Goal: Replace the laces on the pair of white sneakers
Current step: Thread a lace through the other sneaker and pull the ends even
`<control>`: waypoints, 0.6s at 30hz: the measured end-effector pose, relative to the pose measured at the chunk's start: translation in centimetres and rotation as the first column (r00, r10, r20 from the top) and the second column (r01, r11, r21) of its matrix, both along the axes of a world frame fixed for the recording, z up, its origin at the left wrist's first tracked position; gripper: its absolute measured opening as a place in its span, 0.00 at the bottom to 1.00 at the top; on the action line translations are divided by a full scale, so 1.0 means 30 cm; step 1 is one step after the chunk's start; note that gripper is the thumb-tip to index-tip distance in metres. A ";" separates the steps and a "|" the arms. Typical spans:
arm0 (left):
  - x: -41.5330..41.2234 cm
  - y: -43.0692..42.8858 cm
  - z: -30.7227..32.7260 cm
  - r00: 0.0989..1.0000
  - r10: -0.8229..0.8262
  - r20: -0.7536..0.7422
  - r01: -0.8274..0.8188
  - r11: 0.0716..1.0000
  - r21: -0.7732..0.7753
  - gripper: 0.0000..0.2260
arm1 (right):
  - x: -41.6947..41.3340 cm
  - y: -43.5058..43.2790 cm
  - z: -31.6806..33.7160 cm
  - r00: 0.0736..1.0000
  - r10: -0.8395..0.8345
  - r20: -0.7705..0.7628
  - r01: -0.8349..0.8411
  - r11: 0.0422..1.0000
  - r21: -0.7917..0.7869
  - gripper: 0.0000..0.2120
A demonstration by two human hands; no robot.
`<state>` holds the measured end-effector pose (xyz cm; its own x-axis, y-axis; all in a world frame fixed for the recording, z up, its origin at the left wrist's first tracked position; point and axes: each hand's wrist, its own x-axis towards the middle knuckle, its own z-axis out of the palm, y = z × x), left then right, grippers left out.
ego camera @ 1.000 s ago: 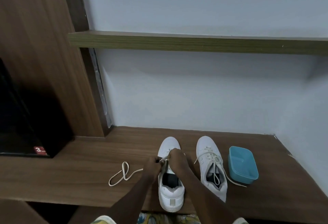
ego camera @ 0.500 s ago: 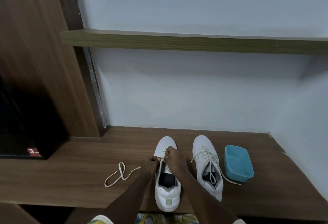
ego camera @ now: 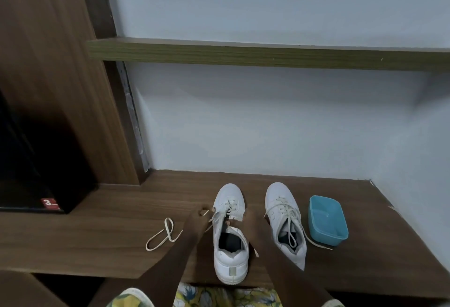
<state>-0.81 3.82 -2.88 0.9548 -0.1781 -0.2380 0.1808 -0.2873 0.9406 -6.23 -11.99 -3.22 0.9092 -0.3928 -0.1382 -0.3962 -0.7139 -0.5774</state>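
Two white sneakers stand side by side on the wooden desk (ego camera: 97, 246), toes toward the wall. The left sneaker (ego camera: 230, 253) has cream lace through its front eyelets. My left hand (ego camera: 198, 221) pinches one lace end (ego camera: 168, 233) at the shoe's left side; that end loops loose across the desk. My right hand (ego camera: 252, 221) grips the other end at the shoe's right side, near the tongue. The right sneaker (ego camera: 285, 221) is laced, and its loose lace tail (ego camera: 316, 242) trails toward the box.
A light blue plastic box (ego camera: 327, 220) sits right of the sneakers. A wooden shelf (ego camera: 267, 54) runs along the wall above. A tall wooden panel (ego camera: 60, 87) and a dark recess stand at the left. The desk's front edge lies under the left sneaker's heel.
My hands have parted from the middle of the left sneaker to its two sides, drawing the lace ends outward and uncovering the laced front eyelets.
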 end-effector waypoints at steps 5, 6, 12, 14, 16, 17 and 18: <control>-0.015 0.046 0.005 0.994 -0.111 0.001 0.107 0.963 0.247 0.12 | -0.016 0.008 -0.011 0.997 -0.082 -0.006 0.082 0.997 0.007 0.34; -0.011 0.061 -0.004 0.999 -0.027 -0.026 0.032 0.976 0.216 0.12 | -0.019 0.008 -0.011 0.996 -0.092 -0.013 0.092 0.996 0.008 0.34; 0.011 0.211 -0.052 0.974 0.200 -0.106 -0.119 0.852 0.510 0.14 | -0.016 0.004 -0.013 0.992 -0.089 -0.093 0.089 0.996 -0.004 0.34; 0.019 0.255 -0.078 0.967 0.251 -0.043 -0.178 0.788 0.589 0.13 | -0.012 0.007 -0.014 0.989 -0.099 -0.108 0.099 0.995 -0.011 0.33; 0.013 0.283 -0.090 0.966 0.256 0.025 -0.203 0.701 0.684 0.18 | -0.009 0.011 -0.018 0.988 -0.103 -0.118 0.100 0.995 -0.028 0.33; 0.008 0.287 -0.086 0.969 0.240 0.052 -0.197 0.634 0.748 0.20 | -0.009 0.013 -0.021 0.988 -0.099 -0.119 0.097 0.995 -0.030 0.32; 0.003 0.286 -0.075 0.973 0.214 0.081 -0.193 0.575 0.795 0.20 | -0.009 0.016 -0.022 0.988 -0.094 -0.121 0.091 0.995 -0.029 0.32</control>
<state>-0.72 12.39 -5.14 0.9345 0.2896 -0.2069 0.3472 -0.8694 0.3516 -6.50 -11.51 -3.87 0.8455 -0.4791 -0.2357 -0.5279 -0.6834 -0.5043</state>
